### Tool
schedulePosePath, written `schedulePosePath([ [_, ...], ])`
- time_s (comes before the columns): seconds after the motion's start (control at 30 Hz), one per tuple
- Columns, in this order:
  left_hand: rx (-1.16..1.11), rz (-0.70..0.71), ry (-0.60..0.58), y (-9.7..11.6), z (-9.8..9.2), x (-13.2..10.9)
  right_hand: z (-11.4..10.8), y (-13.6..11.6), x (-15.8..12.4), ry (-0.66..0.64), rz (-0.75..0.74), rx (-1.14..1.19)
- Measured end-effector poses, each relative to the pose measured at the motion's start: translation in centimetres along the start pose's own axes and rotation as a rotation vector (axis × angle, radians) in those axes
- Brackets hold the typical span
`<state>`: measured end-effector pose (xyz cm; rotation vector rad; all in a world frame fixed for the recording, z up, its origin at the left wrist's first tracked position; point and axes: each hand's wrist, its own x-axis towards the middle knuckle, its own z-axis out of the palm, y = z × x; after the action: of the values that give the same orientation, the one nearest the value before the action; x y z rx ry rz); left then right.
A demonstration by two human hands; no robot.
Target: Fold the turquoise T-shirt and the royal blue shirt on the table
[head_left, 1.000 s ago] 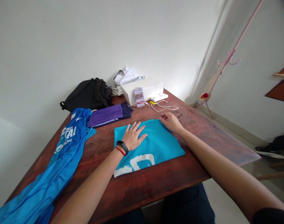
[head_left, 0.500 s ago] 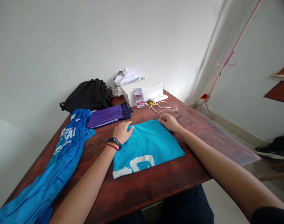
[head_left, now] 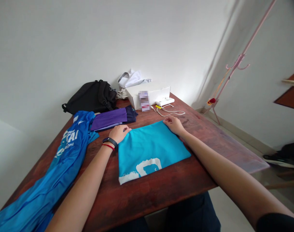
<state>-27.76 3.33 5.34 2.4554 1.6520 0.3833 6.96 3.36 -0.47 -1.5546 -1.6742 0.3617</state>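
Note:
A turquoise shirt [head_left: 151, 141] with a white print lies folded into a flat, four-sided shape on the reddish-brown wooden table [head_left: 147, 199]. At its far left corner, my left hand [head_left: 120, 132] pinches the cloth between thumb and fingers; a dark band and a red string circle that wrist. My right hand [head_left: 174, 124] has the far right corner in its closed fingers, their tips partly hidden. Left of the shirt, a blue jersey [head_left: 69, 154] with white lettering stretches along the table's left side. Behind it sit folded purple clothes [head_left: 109, 119].
At the back are a black backpack [head_left: 89, 96], a white box [head_left: 154, 93], white cloth [head_left: 131, 79] and a white power strip [head_left: 165, 101] with a cable [head_left: 172, 113]. A pink coat stand [head_left: 240, 59] rises beyond the table's right side.
My left hand has shifted left from on top of the cloth to its far left corner and closed on it. The far edge looks straighter. My right hand stays at its corner.

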Motion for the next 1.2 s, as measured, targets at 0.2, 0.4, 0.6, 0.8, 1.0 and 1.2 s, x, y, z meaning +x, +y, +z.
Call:
schedulePosePath([
  [0.2, 0.009, -0.027, -0.010, -0.6, 0.2, 0.0, 0.4, -0.3, -0.1, 0.001, -0.001, -0.040],
  [0.4, 0.025, -0.097, 0.001, -1.6, 0.2, 0.1, 0.2, -0.4, -0.3, -0.019, -0.014, -0.107],
  [0.6, 0.055, -0.065, 0.031, -1.6, -1.1, -0.1, -0.2, -0.3, -0.6, -0.007, -0.004, -0.183],
  [0.8, 0.049, 0.403, 0.012, 3.9, -0.4, -1.9, -0.8, -1.3, -0.7, -0.002, -0.070, -0.198],
  [1.0, -0.054, 0.624, -0.243, 9.3, 4.1, -4.8, -0.6, -3.0, -2.4, -0.130, -0.293, -0.164],
  [1.2, -0.078, 0.639, -0.226, 9.8, 6.3, -6.0, 1.1, -2.6, -3.7, -0.383, -0.244, -0.216],
])
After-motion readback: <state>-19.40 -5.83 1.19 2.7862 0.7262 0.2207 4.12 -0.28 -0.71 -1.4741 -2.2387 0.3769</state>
